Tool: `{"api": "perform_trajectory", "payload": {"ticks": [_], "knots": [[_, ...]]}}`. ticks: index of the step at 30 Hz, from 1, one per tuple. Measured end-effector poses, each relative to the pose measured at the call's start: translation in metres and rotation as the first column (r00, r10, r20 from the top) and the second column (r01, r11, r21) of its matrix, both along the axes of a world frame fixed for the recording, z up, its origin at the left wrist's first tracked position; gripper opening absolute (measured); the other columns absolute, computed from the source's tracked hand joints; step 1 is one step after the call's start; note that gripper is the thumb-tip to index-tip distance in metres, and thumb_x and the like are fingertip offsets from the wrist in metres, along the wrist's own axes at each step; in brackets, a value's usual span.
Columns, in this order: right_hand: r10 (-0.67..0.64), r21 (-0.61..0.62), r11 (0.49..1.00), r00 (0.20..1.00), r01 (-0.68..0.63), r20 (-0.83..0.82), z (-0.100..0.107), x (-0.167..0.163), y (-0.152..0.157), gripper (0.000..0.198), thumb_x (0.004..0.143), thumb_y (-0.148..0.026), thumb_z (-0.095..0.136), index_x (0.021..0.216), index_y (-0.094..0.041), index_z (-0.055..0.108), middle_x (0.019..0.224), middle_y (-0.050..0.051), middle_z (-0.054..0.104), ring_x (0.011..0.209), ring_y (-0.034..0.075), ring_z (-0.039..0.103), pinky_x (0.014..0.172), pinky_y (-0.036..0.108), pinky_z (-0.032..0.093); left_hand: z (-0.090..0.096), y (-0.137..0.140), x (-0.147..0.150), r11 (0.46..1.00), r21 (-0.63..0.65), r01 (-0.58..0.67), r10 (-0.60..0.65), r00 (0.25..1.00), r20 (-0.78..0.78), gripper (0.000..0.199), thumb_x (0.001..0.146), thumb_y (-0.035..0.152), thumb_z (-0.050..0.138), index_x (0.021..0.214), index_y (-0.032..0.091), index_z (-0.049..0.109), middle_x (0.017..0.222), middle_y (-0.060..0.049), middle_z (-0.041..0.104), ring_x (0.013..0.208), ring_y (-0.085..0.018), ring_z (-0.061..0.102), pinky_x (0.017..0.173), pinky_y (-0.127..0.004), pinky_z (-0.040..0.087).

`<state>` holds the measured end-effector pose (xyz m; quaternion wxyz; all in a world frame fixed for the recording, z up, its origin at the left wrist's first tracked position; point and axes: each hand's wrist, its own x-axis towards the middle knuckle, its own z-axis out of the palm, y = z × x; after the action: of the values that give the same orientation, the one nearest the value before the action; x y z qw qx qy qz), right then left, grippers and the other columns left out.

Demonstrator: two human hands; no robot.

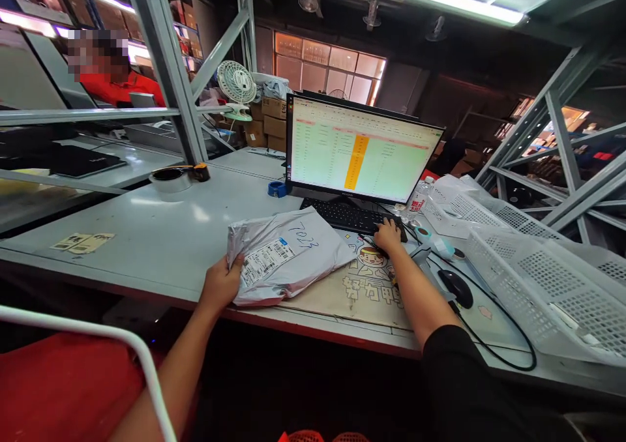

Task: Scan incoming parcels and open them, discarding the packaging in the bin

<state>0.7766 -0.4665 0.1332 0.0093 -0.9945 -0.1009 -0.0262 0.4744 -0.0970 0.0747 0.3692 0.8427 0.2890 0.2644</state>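
Observation:
My left hand point(222, 284) grips the left edge of a pale grey plastic mailer bag point(323, 250), thumb on top. The bag carries a printed shipping label point(268, 259) and the handwritten number "7023". It lies tilted over the table's front edge and partly over a printed desk mat point(352, 298). My right hand point(388, 235) rests over the right end of a black keyboard point(342, 215), fingers spread on its keys and holding nothing. Behind the keyboard a monitor point(317, 148) displays a spreadsheet with an orange column.
A black mouse point(456, 288) and its cable lie right of my forearm. White perforated baskets point(542, 285) line the right side. Tape rolls point(170, 178) sit at the back left, near a metal rack post point(169, 64). Beyond the rack is a person in red point(117, 88).

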Motion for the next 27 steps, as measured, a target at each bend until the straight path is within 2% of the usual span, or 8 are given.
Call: {"api": "perform_trajectory", "payload": {"ticks": [3, 5, 10, 13, 16, 21, 24, 27], "knots": [[0.001, 0.013, 1.000, 0.999, -0.001, -0.044, 0.010, -0.001, 0.013, 0.053, 0.101, -0.017, 0.045, 0.151, -0.013, 0.061, 0.172, 0.016, 0.036, 0.162, 0.039, 0.025, 0.126, 0.059, 0.032, 0.002, -0.001, -0.002, 1.000, 0.016, 0.001, -0.001, 1.000, 0.003, 0.055, 0.084, 0.066, 0.039, 0.086, 0.020, 0.068, 0.086, -0.018, 0.076, 0.089, -0.036, 0.073, 0.076, -0.038, 0.052], [0.011, 0.029, 1.000, 0.998, -0.010, -0.056, 0.021, -0.008, 0.018, 0.051, 0.100, -0.017, 0.047, 0.148, -0.009, 0.063, 0.164, 0.021, 0.047, 0.156, 0.039, 0.038, 0.122, 0.055, 0.039, 0.003, -0.002, -0.003, 1.000, 0.002, -0.001, 0.001, 1.000, 0.007, 0.054, 0.083, 0.067, 0.040, 0.083, 0.020, 0.067, 0.082, -0.016, 0.075, 0.084, -0.034, 0.072, 0.075, -0.037, 0.052], [0.131, 0.094, 0.987, 0.991, -0.127, -0.039, 0.032, -0.070, -0.011, 0.055, 0.105, -0.033, 0.050, 0.157, -0.017, 0.055, 0.143, 0.016, 0.068, 0.131, 0.030, 0.065, 0.109, 0.039, 0.051, 0.003, -0.001, -0.005, 0.999, -0.050, 0.016, -0.012, 0.998, 0.068, 0.058, 0.082, 0.070, 0.043, 0.084, 0.019, 0.069, 0.078, -0.012, 0.073, 0.081, -0.031, 0.070, 0.074, -0.035, 0.053], [0.178, 0.079, 0.981, 0.984, -0.176, -0.014, 0.008, -0.126, -0.062, 0.053, 0.104, -0.046, 0.053, 0.151, -0.023, 0.061, 0.141, 0.013, 0.070, 0.126, 0.034, 0.068, 0.103, 0.043, 0.054, 0.000, -0.001, -0.005, 0.996, -0.081, 0.025, -0.015, 0.992, 0.125, 0.060, 0.081, 0.072, 0.047, 0.085, 0.018, 0.071, 0.078, -0.011, 0.073, 0.080, -0.029, 0.069, 0.072, -0.033, 0.052], [0.139, 0.034, 0.989, 0.989, -0.141, 0.048, -0.029, -0.171, -0.112, 0.055, 0.103, -0.047, 0.049, 0.150, -0.021, 0.061, 0.145, 0.016, 0.066, 0.123, 0.038, 0.068, 0.101, 0.050, 0.055, -0.001, -0.003, -0.005, 0.995, -0.095, 0.040, -0.024, 0.987, 0.159, 0.063, 0.080, 0.076, 0.050, 0.084, 0.017, 0.071, 0.075, -0.009, 0.071, 0.075, -0.026, 0.065, 0.066, -0.031, 0.049], [0.081, 0.036, 0.996, 0.985, -0.087, 0.155, -0.061, -0.193, -0.141, 0.056, 0.101, -0.036, 0.039, 0.149, -0.015, 0.060, 0.131, 0.023, 0.069, 0.116, 0.040, 0.067, 0.106, 0.054, 0.052, 0.001, -0.003, 0.001, 0.998, -0.064, 0.031, -0.024, 0.994, 0.104, 0.064, 0.083, 0.077, 0.053, 0.074, 0.015, 0.068, 0.065, -0.006, 0.063, 0.067, -0.023, 0.061, 0.060, -0.029, 0.044], [0.040, 0.137, 0.988, 0.983, -0.066, 0.181, -0.054, -0.184, -0.134, 0.059, 0.100, -0.036, 0.036, 0.148, -0.010, 0.059, 0.127, 0.025, 0.067, 0.115, 0.041, 0.067, 0.103, 0.055, 0.053, 0.014, -0.001, 0.005, 0.997, 0.049, 0.052, -0.057, 0.992, 0.114, 0.050, 0.096, 0.057, 0.056, 0.115, 0.015, 0.074, 0.094, -0.011, 0.076, 0.086, -0.027, 0.069, 0.077, -0.032, 0.051], [0.084, 0.283, 0.948, 0.972, -0.146, 0.219, -0.031, -0.174, -0.117, 0.061, 0.099, -0.038, 0.034, 0.145, -0.009, 0.061, 0.127, 0.023, 0.067, 0.116, 0.039, 0.067, 0.103, 0.052, 0.053, 0.035, -0.005, 0.010, 0.971, 0.241, -0.005, -0.014, 0.997, 0.077, 0.067, 0.097, 0.035, 0.063, 0.159, 0.018, 0.045, 0.141, -0.021, 0.066, 0.121, -0.037, 0.066, 0.101, -0.046, 0.052]]}}
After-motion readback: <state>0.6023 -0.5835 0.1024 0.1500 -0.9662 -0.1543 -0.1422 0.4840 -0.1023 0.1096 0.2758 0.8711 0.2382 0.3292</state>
